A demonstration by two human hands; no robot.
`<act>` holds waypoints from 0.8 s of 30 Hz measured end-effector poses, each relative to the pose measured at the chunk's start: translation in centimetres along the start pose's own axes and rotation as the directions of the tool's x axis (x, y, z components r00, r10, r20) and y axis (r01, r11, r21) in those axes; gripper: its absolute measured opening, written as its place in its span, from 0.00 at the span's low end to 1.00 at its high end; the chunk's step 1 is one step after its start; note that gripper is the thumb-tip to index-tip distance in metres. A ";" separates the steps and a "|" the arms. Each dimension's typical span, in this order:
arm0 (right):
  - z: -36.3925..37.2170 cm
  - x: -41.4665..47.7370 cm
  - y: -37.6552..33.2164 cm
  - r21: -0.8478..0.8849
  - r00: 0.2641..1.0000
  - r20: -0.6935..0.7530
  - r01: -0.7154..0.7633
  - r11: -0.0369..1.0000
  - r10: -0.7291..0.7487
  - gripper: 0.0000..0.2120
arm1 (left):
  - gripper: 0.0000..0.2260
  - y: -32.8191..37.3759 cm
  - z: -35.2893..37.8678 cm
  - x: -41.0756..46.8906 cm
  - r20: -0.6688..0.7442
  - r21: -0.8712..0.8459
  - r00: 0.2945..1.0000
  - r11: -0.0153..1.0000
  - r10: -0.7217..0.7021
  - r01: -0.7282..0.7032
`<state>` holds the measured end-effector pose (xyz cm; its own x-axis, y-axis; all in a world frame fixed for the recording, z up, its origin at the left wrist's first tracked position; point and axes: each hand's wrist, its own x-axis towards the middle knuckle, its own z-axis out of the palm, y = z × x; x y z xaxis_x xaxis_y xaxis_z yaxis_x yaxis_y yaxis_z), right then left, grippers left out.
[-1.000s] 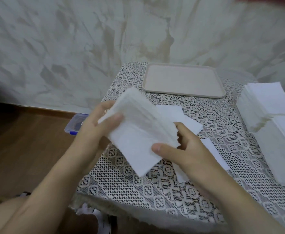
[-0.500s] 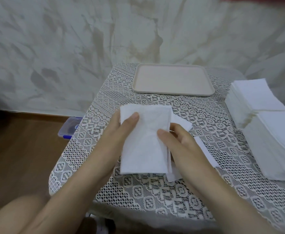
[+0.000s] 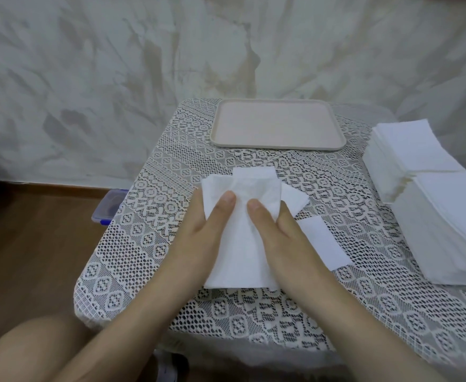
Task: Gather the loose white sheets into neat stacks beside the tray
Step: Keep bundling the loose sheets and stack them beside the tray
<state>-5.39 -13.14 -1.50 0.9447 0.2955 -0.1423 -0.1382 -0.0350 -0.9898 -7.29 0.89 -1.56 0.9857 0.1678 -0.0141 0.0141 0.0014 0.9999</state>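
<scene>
I am looking down through the head camera at a small table (image 3: 88, 307) covered by a white lace cloth (image 3: 149, 244). Both hands are meeting over the middle of it, with a bundle of white sheets (image 3: 240, 249) between them.

The left hand (image 3: 207, 232) is gripping the bundle's left edge. Its thumb is lying across the top sheet, and its other fingers are going behind the paper where I cannot see them. The right hand (image 3: 281, 232) is gripping the right edge the same way, thumb pressing on top and fingers curling out of sight underneath. The two thumb tips are sitting close together without touching. I cannot tell whether the bundle's near end is resting on the cloth or hanging just above it. At the far end the sheets are fanning unevenly, with one corner sticking out to the left.

A loose sheet (image 3: 295, 198) is peeking out from behind the bundle, just beyond the right hand. A second loose sheet (image 3: 324, 245) is lying flat on the cloth beside the right wrist.

The tray (image 3: 276, 122) is sitting at the table's far end, near the wall (image 3: 88, 78) and well apart from the hands. A far stack (image 3: 408, 150) of white sheets is standing to the tray's right. A near stack (image 3: 452, 224) is standing just in front of it and running out of the picture.

On the wooden floor (image 3: 33, 244) left of the table, a plastic box (image 3: 107, 208) with a blue rim is showing partly past the table's edge. A bare knee (image 3: 33, 348) is showing at the bottom left.
</scene>
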 end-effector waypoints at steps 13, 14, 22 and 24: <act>-1.3 0.5 -0.3 -0.263 1.000 0.016 0.025 0.964 -0.021 0.14 | 0.22 -0.6 -1.7 0.8 0.036 -0.066 0.988 0.986 -0.149 0.151; -1.4 0.6 -0.4 -0.271 1.000 0.016 0.027 0.962 -0.023 0.14 | 0.23 -0.7 -1.8 1.0 0.042 -0.056 0.986 0.985 -0.162 0.164; -5.7 3.8 0.0 -0.410 0.989 -0.148 -0.064 0.910 0.003 0.05 | 0.14 -0.7 -4.3 3.5 -0.109 -0.039 0.976 0.982 -0.187 0.184; -6.2 4.7 0.4 -0.549 0.973 -0.223 -0.067 0.833 -0.069 0.07 | 0.13 -0.8 -4.4 3.8 -0.106 -0.008 0.978 0.984 -0.179 0.179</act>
<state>0.82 -17.66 -2.66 0.9944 0.0773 -0.0723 -0.0150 -0.5734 -0.8191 -4.30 5.84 -2.41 0.9439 0.2683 -0.1925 0.1889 0.0392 0.9812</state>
